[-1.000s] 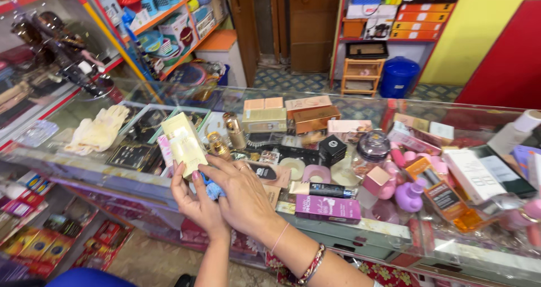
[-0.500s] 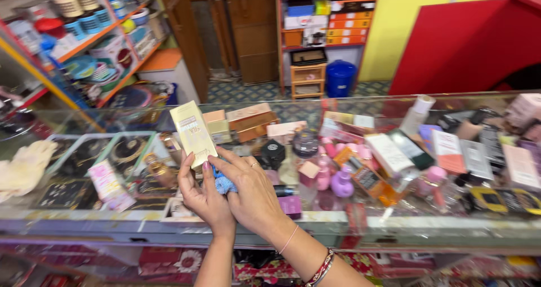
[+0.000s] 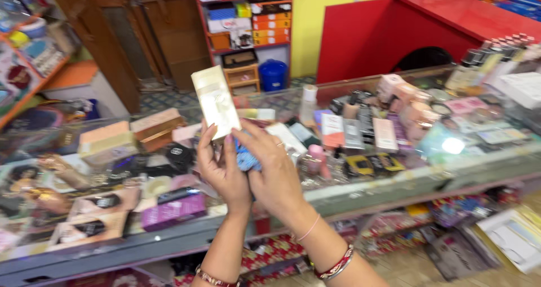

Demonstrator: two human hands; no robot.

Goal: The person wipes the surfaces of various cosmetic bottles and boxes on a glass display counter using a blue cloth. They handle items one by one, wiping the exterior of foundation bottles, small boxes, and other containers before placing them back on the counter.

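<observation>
Head-camera view over a shop's glass display counter [image 3: 394,177] shows a person's two hands raised together above the crowded countertop. Left hand [image 3: 222,171] grasps a tall, pale cream rectangular carton [image 3: 215,102] by its lower end, fingers wrapped round the base, so that the carton's long axis runs upward and leans slightly to the left, away from the wrist. Right hand [image 3: 276,177] is pressed just beside the left, its fingers curled over a small blue crinkled object [image 3: 246,160] held between the two palms; what that object is cannot be made out through the blur. The carton lies directly above the left hand's grip and up and to the left of the right hand, which makes the left hand the nearer one. Under the hands, flat on the glass, lie a purple rectangular box [image 3: 173,211], tan cardboard boxes [image 3: 155,130] and many small cosmetic packages. A red counter front [image 3: 383,36] and a blue bin [image 3: 274,74] stand behind.
</observation>
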